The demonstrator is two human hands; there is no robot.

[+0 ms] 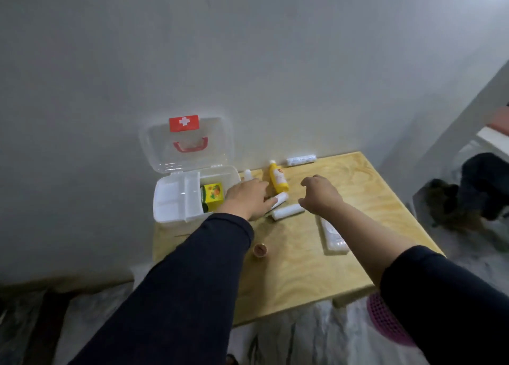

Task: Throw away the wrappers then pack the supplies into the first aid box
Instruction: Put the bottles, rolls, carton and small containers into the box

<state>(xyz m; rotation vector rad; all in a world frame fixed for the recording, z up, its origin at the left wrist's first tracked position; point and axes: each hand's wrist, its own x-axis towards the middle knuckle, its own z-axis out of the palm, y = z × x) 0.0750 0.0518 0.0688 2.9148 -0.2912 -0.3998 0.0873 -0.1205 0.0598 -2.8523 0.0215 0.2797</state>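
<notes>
The clear first aid box [176,216] stands open at the table's left, lid [187,144] up against the wall, a yellow-green carton [213,195] inside. My left hand [248,198] lies flat over a white roll [279,199] beside the box; whether it grips the roll is hidden. My right hand [321,195] hovers with fingers apart just right of a second white roll [287,211]. A yellow bottle [278,181] lies between the hands. Another wrapped roll [300,160] rests by the wall.
A small white bottle [248,174] stands behind my left hand. A clear flat pack [333,236] and a small brown round cap [260,250] lie on the wooden table [303,268]. A pink mesh basket [385,320] sits below the table's right corner.
</notes>
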